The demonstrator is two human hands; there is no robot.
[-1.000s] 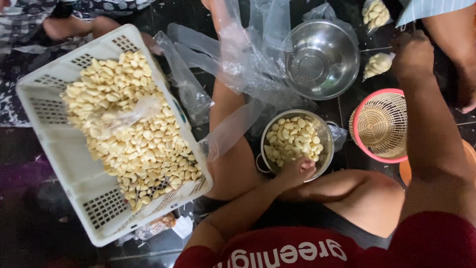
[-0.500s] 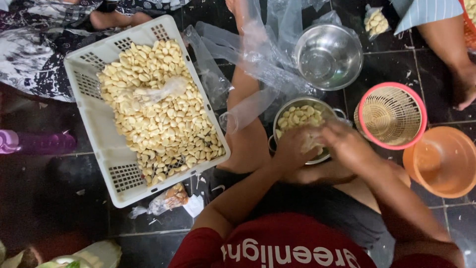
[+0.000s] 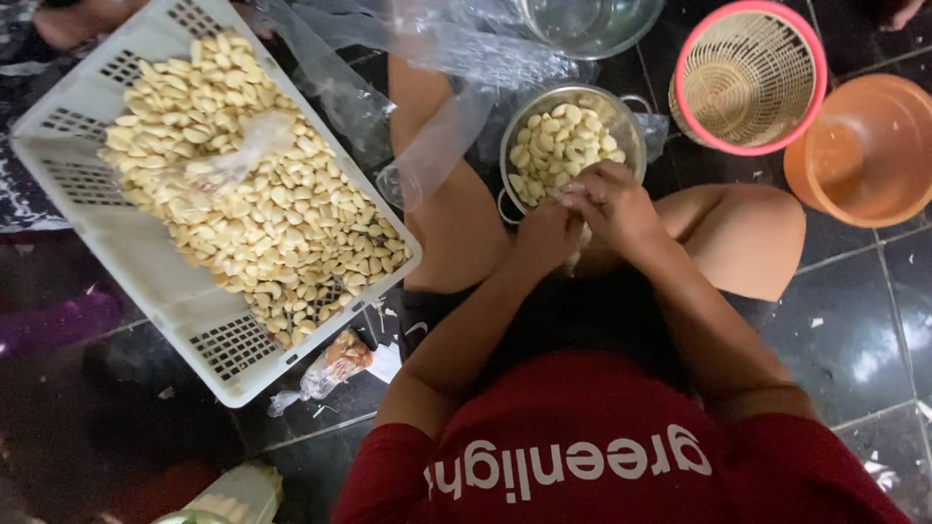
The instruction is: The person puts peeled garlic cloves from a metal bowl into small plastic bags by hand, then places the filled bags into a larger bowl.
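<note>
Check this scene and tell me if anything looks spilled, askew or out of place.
Mostly orderly. The white crate sits askew, with peeled cloves piled toward one end. A small crumpled plastic packet and a few scraps lie loose on the dark floor beside it. Both hands, left hand and right hand, meet over the metal bowl; no spill shows there.

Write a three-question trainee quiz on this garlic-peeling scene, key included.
1. True or false: both hands meet over the metal pot of peeled garlic cloves.
2. What fills the white plastic crate? A) onions B) peeled garlic cloves C) rice
3. Fill in: the pink-rimmed basket stands beside the ____ plastic bowl.

Key: 1 true: left hand and right hand touch there. 2 B. 3 orange.
</note>
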